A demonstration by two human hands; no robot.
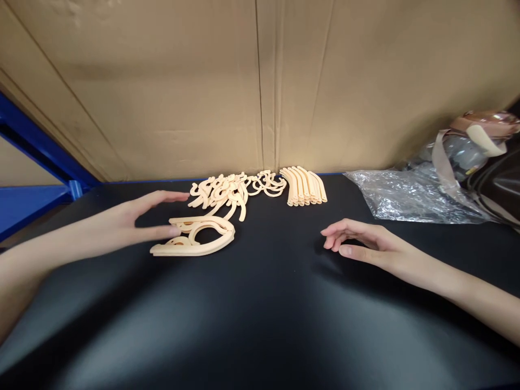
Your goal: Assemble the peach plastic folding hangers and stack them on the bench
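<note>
My left hand [138, 219] reaches in from the left with fingers stretched out and thumb apart. Its thumb lies over the end of some cream folding hangers [207, 249] stacked on the black table; whether it touches them I cannot tell. The fingertips point at a loose pile of cream hooked hanger parts [221, 189] just behind. On the right, my right hand [365, 241] hovers above the table, fingers loosely bent and thumb apart, holding nothing. Beyond it, curved cream hanger arms [304, 187] lie side by side in a neat stack.
Cream hook pieces [268, 183] lie between the pile and the stack. A crumpled clear plastic bag [418, 195] rests at the back right, beside a dark bag [493, 184] and a strapped clear bottle [463, 151]. Cardboard [182, 81] stands behind; a blue frame [44, 146] edges the left.
</note>
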